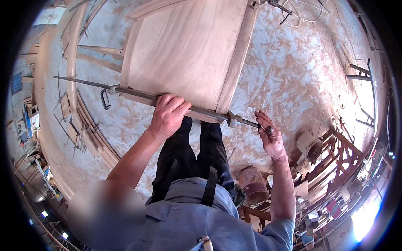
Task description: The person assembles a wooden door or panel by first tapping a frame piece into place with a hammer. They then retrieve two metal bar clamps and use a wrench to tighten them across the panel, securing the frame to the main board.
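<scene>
A pale wooden panel [184, 50] with framed edges lies in front of me. Along its near edge runs a long metal bar clamp [83, 81], its sliding jaw by the left corner and its screw end [249, 122] past the right corner. My left hand [167, 116] is closed over the clamp bar and the panel's near edge, thumb side hidden underneath. At the clamp's right end, my right hand [271, 136] has its fingers curled about the screw's handle, which is mostly covered by the hand.
Another clamp [276, 6] sits at the panel's far right corner. A dark C-shaped clamp [105, 100] is left of the panel. Long boards [90, 138] lie farther left. Buckets [253, 186] and stacked timber [341, 154] stand at the right. Cables [307, 14] trail across the far floor.
</scene>
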A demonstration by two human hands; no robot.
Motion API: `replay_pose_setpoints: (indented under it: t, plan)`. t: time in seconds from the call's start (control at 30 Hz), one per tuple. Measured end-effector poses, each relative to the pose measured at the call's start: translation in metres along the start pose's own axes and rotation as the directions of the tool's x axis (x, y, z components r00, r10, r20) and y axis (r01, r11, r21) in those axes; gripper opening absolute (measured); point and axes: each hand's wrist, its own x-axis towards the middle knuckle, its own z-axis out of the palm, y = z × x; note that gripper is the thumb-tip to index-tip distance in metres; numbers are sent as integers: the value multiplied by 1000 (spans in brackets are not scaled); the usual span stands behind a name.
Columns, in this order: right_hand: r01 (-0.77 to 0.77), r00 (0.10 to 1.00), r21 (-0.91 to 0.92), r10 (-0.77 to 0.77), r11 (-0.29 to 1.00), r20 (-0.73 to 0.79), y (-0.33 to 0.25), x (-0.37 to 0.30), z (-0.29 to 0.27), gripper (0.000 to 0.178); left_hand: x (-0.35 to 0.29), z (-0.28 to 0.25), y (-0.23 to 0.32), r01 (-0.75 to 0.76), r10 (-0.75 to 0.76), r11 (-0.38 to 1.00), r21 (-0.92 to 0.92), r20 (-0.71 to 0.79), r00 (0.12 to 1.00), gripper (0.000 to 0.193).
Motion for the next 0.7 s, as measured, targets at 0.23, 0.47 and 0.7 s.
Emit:
replay_pose_setpoints:
  t: [0.23, 0.47, 0.7]
  plan:
    - [-555, 817, 323, 575, 767, 37, -4, -32, 19, 36, 0, 1, 1, 14, -14, 1000, 2, -3, 1000, 25]
    - [-161, 877, 772, 448, 615, -174, -56, -42, 17, 39, 0, -1, 0, 20, -20, 1000, -2, 27, 999, 25]
    - [-493, 853, 327, 523, 806, -3, -3, -6, 3, 30, 2, 1, -1, 4, -4, 1000, -13, 20, 1000, 25]
